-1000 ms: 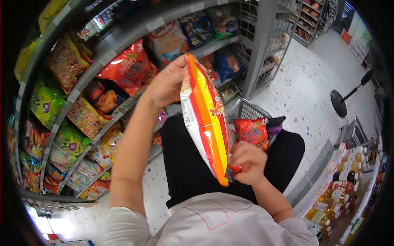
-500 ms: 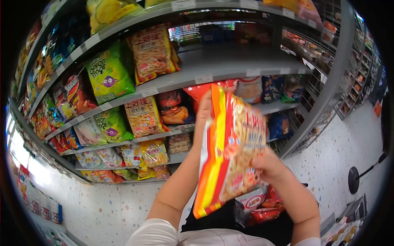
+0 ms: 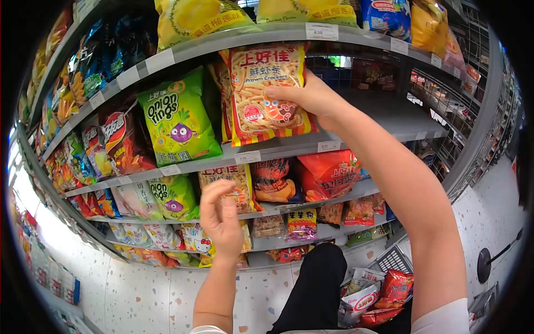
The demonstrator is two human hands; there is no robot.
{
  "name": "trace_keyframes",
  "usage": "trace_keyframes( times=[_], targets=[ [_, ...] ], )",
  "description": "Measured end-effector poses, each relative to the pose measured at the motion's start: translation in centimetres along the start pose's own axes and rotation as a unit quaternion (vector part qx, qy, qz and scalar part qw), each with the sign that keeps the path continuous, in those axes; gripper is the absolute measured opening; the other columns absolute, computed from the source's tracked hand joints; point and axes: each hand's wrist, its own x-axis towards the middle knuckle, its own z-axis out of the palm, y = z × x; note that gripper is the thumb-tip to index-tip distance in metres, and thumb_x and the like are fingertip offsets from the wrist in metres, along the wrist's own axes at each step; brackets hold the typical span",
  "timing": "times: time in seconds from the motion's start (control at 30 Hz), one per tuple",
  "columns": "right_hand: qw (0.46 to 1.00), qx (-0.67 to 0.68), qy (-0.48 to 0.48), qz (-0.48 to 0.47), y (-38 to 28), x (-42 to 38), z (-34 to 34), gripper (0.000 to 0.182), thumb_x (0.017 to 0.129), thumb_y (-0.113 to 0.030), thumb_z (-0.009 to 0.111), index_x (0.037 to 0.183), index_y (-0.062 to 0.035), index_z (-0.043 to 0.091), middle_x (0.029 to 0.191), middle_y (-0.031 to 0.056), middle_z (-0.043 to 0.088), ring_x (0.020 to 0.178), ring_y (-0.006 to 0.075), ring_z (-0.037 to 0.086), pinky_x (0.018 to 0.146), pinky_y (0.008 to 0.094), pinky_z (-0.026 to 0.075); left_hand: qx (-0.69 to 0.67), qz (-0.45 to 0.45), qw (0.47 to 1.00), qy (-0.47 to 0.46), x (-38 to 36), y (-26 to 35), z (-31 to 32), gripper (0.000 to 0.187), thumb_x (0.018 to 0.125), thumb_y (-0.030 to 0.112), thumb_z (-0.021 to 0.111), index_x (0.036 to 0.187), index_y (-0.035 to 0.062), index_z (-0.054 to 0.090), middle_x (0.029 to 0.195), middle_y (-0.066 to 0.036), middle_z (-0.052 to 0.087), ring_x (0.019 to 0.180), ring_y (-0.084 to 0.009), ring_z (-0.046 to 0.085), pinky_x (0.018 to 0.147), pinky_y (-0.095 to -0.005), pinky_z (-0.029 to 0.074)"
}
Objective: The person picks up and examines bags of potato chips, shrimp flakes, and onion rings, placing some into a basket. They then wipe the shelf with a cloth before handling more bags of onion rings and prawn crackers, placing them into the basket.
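My right hand (image 3: 308, 99) grips the right side of a prawn crackers bag (image 3: 261, 106), its thumb across the front. The bag stands upright on the shelf (image 3: 289, 146), in front of another bag of the same kind. Green onion rings (image 3: 179, 119) stand to its left. Lower down, my left hand (image 3: 222, 217) is raised with nothing in it, fingers apart and slightly curled. Behind it, on the shelf below, is another prawn crackers bag (image 3: 231, 186).
Durian snack bags (image 3: 206, 19) line the shelf above. A red snack bag (image 3: 328, 172) sits on the lower shelf. At the bottom right, a grey basket (image 3: 394, 260) holds several packets. A black round-based stand (image 3: 485, 264) is on the floor at the right.
The prawn crackers bag has moved from in front of me up onto the shelf, now front-facing and upright. My left hand has let go of it and dropped lower.
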Motion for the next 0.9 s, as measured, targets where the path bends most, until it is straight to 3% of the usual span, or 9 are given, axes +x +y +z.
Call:
trace_keyframes(
  times=[0.17,0.27,0.33,0.43,0.5,0.57,0.73,0.83,0.9],
  targets=[
    [0.999,0.004,-0.027,-0.042,3.0,2.5,2.3,0.075,0.069,-0.015,0.084,0.131,-0.0035,0.042,0.123,0.0120,0.059,0.111,0.0205,0.058,0.096,0.0350,0.046,0.116,0.054,0.992,-0.012,3.9,-1.2,-1.5,0.019,0.091,0.006,0.052,0.109,-0.0003,0.055,0.117,-0.013,0.055,0.111,-0.0235,0.051,0.100,-0.0369,0.038],
    [0.998,0.008,-0.049,-0.025,3.0,2.0,2.5,0.077,0.068,-0.016,0.085,0.131,-0.0041,0.042,0.124,0.0119,0.058,0.113,0.0205,0.056,0.098,0.0354,0.045,0.299,0.082,0.949,-0.051,5.3,-1.5,-1.4,0.026,0.090,0.009,0.056,0.115,0.0017,0.056,0.130,-0.014,0.050,0.125,-0.0286,0.042,0.107,-0.0408,0.029],
    [0.997,-0.059,-0.044,-0.030,3.0,1.8,2.2,0.072,0.074,-0.024,0.082,0.131,-0.0048,0.042,0.124,0.0116,0.058,0.114,0.0201,0.056,0.098,0.0348,0.044,0.373,0.117,0.918,-0.057,5.9,-1.5,-0.8,0.035,0.088,0.010,0.059,0.123,0.0046,0.055,0.141,-0.014,0.041,0.135,-0.0317,0.030,0.111,-0.0425,0.021],
    [0.996,-0.051,0.019,-0.072,3.3,1.8,2.1,0.083,0.084,-0.058,0.063,0.139,-0.0026,0.037,0.137,0.0146,0.048,0.125,0.0211,0.047,0.106,0.0348,0.035,0.427,0.112,0.892,-0.096,6.1,-2.3,-0.1,0.047,0.092,0.025,0.057,0.135,0.0108,0.049,0.151,-0.014,0.029,0.141,-0.0344,0.018,0.113,-0.0500,0.011],
    [0.997,-0.042,0.022,-0.059,3.6,1.8,2.5,0.086,0.084,-0.061,0.060,0.141,-0.0020,0.034,0.139,0.0153,0.046,0.128,0.0215,0.044,0.108,0.0350,0.032,0.445,0.106,0.881,-0.116,6.1,-3.0,0.6,0.057,0.091,0.042,0.056,0.142,0.0192,0.044,0.155,-0.011,0.025,0.143,-0.0392,0.012,0.111,-0.0608,0.002],
    [0.998,-0.062,-0.021,0.008,3.3,1.6,2.2,0.091,0.087,-0.066,0.050,0.145,-0.0001,0.028,0.144,0.0166,0.039,0.134,0.0228,0.035,0.112,0.0348,0.024,0.451,0.106,0.877,-0.129,6.2,-3.1,1.2,0.059,0.090,0.043,0.057,0.142,0.0192,0.043,0.155,-0.012,0.024,0.143,-0.0398,0.013,0.111,-0.0613,0.002],
    [0.990,-0.019,0.138,-0.028,3.4,1.6,1.2,0.079,0.089,-0.063,0.049,0.138,-0.0023,0.039,0.133,0.0153,0.050,0.122,0.0233,0.048,0.103,0.0376,0.036,0.473,0.105,0.865,-0.130,6.2,-3.4,2.2,0.066,0.088,0.042,0.059,0.145,0.0182,0.037,0.155,-0.013,0.023,0.142,-0.0389,0.018,0.109,-0.0644,0.006],
    [0.994,-0.077,0.002,0.079,1.9,1.0,-0.9,0.088,0.087,-0.071,0.038,0.133,0.0040,0.044,0.128,0.0215,0.053,0.112,0.0312,0.056,0.090,0.0451,0.047,0.494,0.093,0.852,-0.146,5.8,-3.4,2.4,0.060,0.093,0.042,0.053,0.146,0.0173,0.036,0.155,-0.010,0.024,0.143,-0.0330,0.020,0.111,-0.0611,0.004],
    [0.990,-0.110,-0.004,0.093,1.2,0.4,-1.0,0.088,0.086,-0.073,0.036,0.135,0.0005,0.045,0.129,0.0206,0.052,0.111,0.0312,0.057,0.092,0.0433,0.046,0.503,0.087,0.844,-0.163,5.6,-3.4,2.5,0.060,0.094,0.043,0.052,0.146,0.0172,0.036,0.155,-0.010,0.024,0.143,-0.0325,0.020,0.111,-0.0611,0.004]
  ],
)
